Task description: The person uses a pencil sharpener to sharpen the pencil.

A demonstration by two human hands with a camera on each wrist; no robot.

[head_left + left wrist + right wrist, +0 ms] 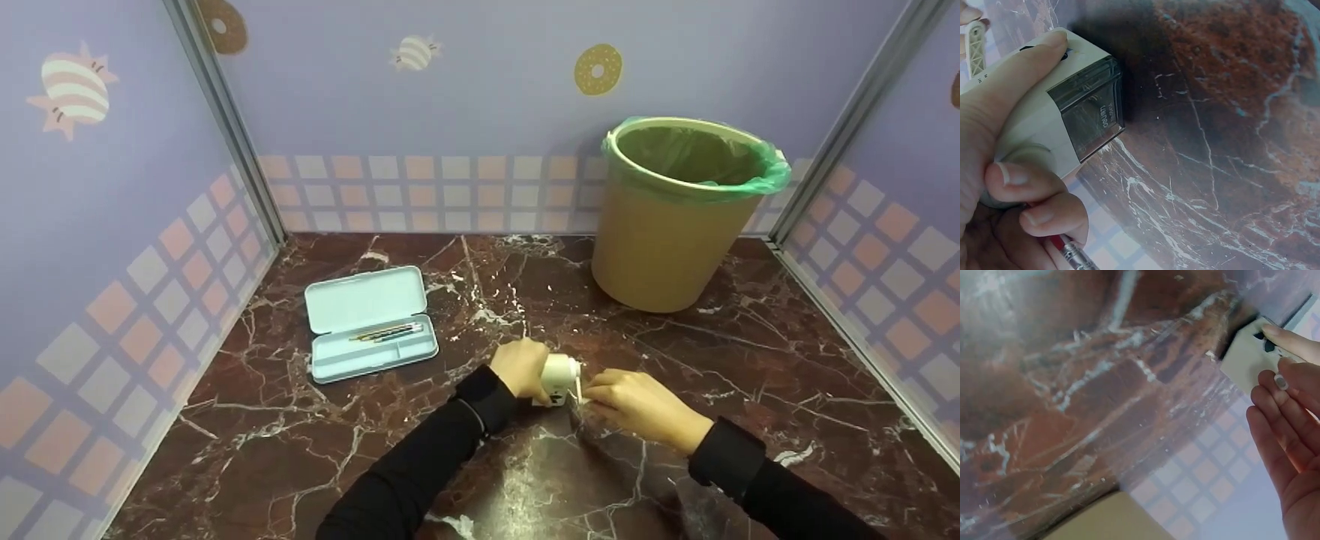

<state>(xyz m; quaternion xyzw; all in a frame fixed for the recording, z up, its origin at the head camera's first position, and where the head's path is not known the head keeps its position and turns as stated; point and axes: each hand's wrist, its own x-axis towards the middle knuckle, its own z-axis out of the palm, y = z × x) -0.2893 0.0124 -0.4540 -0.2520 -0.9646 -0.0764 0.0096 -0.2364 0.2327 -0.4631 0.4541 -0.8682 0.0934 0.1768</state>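
My left hand (520, 367) grips a small white hand-crank pencil sharpener (557, 371) low over the tabletop. In the left wrist view, its clear shavings drawer (1095, 109) faces outward, and the thumb lies along the white body. Curled fingers of the same hand also hold a pencil (1075, 254) at the sharpener's side; its red barrel and silvery end show, while the tip is hidden. My right hand (637, 405) pinches the knob (1281, 381) of the crank handle (977, 50) on the sharpener's right side.
An open light-blue pencil case (367, 289) with several pencils (386, 332) lies at the left. At the back right stands a tan bin (660, 247) with a green liner. Pale shavings (517, 300) are scattered across the dark marbled tabletop (300, 465). Patterned walls enclose it.
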